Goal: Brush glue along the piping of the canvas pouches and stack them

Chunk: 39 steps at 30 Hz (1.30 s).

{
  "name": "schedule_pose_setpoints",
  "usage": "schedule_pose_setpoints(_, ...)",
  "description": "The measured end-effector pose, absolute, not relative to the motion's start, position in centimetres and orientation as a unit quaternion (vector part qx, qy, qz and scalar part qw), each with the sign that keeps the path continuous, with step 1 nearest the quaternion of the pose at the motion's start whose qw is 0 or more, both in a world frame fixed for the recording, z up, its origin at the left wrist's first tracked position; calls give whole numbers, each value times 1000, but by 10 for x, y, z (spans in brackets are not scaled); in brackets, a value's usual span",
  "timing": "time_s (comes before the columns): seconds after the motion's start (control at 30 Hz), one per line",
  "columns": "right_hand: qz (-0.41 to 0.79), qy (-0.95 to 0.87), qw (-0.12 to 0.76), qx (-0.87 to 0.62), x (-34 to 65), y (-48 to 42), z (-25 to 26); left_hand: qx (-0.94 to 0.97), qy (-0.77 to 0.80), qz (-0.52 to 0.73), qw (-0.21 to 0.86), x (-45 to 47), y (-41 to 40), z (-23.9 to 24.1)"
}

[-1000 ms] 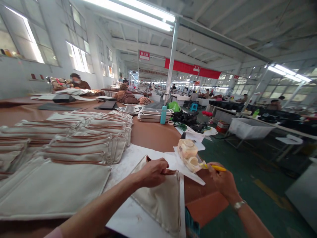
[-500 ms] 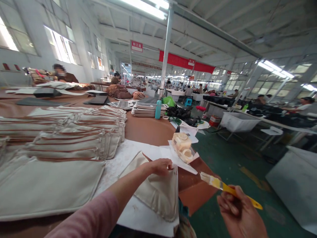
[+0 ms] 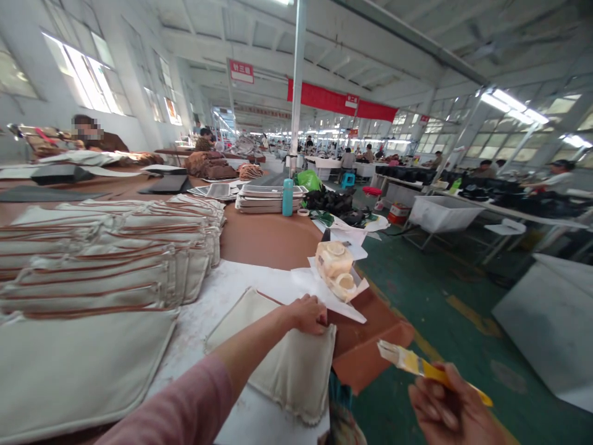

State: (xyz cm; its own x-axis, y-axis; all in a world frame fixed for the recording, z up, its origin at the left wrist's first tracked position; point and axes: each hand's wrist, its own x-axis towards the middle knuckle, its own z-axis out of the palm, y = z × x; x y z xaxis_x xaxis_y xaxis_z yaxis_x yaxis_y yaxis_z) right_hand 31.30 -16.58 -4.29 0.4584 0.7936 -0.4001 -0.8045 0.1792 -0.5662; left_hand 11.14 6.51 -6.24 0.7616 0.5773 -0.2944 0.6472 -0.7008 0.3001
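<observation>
A pale grey sewn fabric piece (image 3: pixel 296 361) with a brown strip along its far edge lies on white paper (image 3: pixel 185 364). My left hand (image 3: pixel 308 314) has its fingers curled closed over the far right edge of this piece; the fingertips are partly hidden. Off the table's right side, my right hand (image 3: pixel 447 402) grips a flat paintbrush (image 3: pixel 428 369) by its yellow handle. Its whitish bristles point left, apart from the fabric. Beyond my left hand sits a cut-open plastic jug (image 3: pixel 334 259), stained yellowish, on scraps of paper.
Overlapping rows of similar grey pieces (image 3: pixel 106 253) cover the table's left. Farther back stand a turquoise bottle (image 3: pixel 288 198), stacked pale panels (image 3: pixel 259 199) and a black heap (image 3: pixel 340 207). A white bin (image 3: pixel 442 213) stands right, across the green floor. Other people work in the background.
The fabric's right edge is lifted slightly and folds differently under my left hand. The view has turned a little to the right. My right hand still holds the paintbrush.
</observation>
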Motion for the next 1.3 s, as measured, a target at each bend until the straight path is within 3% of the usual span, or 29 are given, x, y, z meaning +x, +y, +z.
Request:
schedule_pose_setpoints(0.23,524,16,779,-345,311,-178,-25,897,389,-96,185,112,48,-63)
schedule_pose_setpoints(0.37,499,-26,791,-353,305,-187,-11,906,366,-29,212,92,39,-46)
schedule_pose_setpoints(0.7,285,-283,806,-434,243,-196,41,896,288,168,294,33,-35,22)
schedule_pose_setpoints(1.07,-108,-595,574,-552,209,-209,62,873,295,221,319,7,-100,55)
schedule_pose_setpoints(1.2,-132,-562,606,-547,206,-220,69,869,297,221,329,3,-108,60)
schedule_pose_setpoints(1.3,-98,-621,580,-517,201,-222,63,867,300,216,335,1,-111,60)
